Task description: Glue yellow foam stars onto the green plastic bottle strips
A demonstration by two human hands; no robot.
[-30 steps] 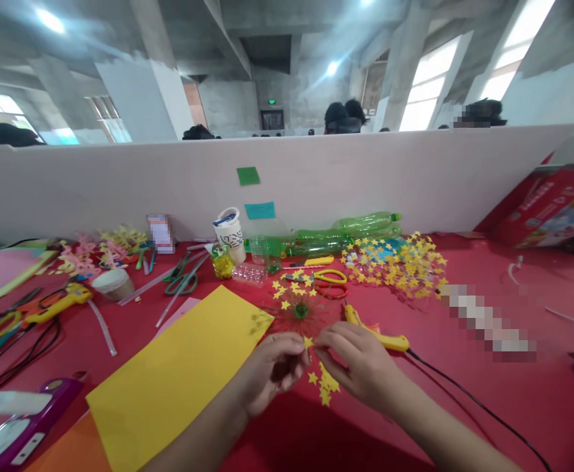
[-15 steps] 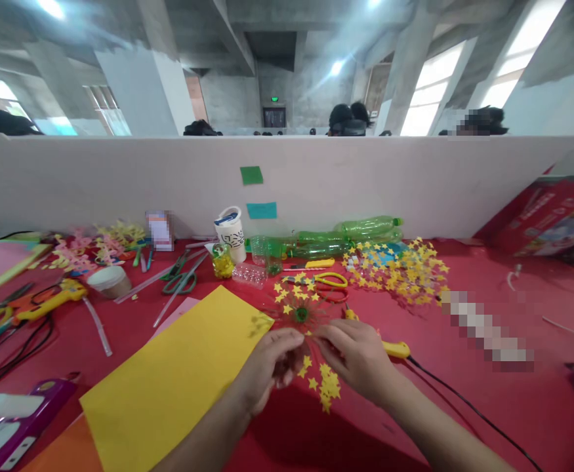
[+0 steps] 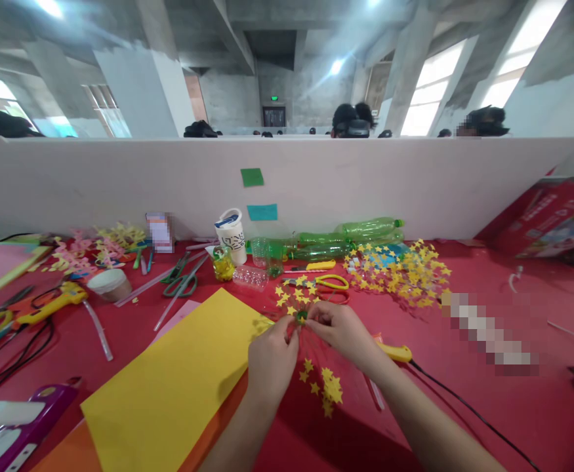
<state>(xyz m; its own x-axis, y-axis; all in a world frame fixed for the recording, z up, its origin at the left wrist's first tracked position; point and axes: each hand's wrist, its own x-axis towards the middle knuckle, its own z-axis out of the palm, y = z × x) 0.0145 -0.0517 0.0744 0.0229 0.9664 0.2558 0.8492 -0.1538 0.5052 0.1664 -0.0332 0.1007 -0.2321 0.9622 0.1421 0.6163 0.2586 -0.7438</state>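
Observation:
A green plastic bottle piece (image 3: 300, 313), cut into thin strips tipped with yellow stars, lies between my hands. My left hand (image 3: 273, 354) is closed at its near left side, with thumb and forefinger pinched by the strips. From the right, my right hand (image 3: 338, 331) pinches a small yellow star (image 3: 303, 320) close to the green centre. The fingertips of both hands nearly meet. Loose yellow stars (image 3: 332, 387) form a small pile on the red table just below my hands.
Left of my hands lies a yellow paper sheet (image 3: 168, 387). A yellow-handled corded tool (image 3: 395, 353) is beside my right forearm. Beyond are yellow-handled scissors (image 3: 333, 282), a cutter (image 3: 321, 265), green bottles (image 3: 370, 229), a white cup (image 3: 231, 236) and a star cluster (image 3: 405, 272). A glue gun (image 3: 53, 307) sits left.
Both hands have moved up toward the green centre, and their fingertips have come closer together. My left hand has turned so its back shows. A clear strip beside my right forearm has come into view.

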